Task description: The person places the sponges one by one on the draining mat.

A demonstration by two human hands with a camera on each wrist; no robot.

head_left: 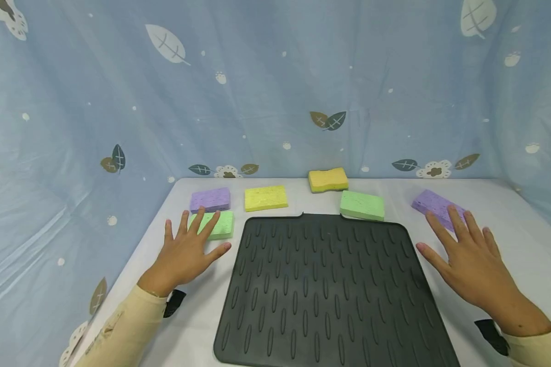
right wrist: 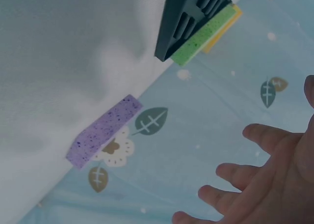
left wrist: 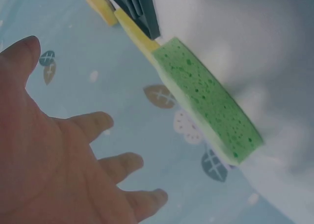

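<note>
My left hand [head_left: 188,250] hovers open, fingers spread, over the near edge of a green sponge [head_left: 216,225] at the left of a dark ribbed mat [head_left: 330,285]. The left wrist view shows that green sponge [left wrist: 208,98] lying flat with my left hand [left wrist: 64,150] apart from it. My right hand [head_left: 464,255] is open with spread fingers, its tips over a purple sponge [head_left: 433,206] right of the mat. In the right wrist view this purple sponge [right wrist: 103,130] lies untouched, and my right hand [right wrist: 265,184] is off it.
Behind the mat lie a purple sponge [head_left: 210,199], a yellow sponge [head_left: 266,198], a thicker yellow sponge [head_left: 328,180] and another green sponge [head_left: 362,205]. A blue leaf-print curtain [head_left: 275,86] closes the back and sides. The white table [head_left: 197,316] ends near me.
</note>
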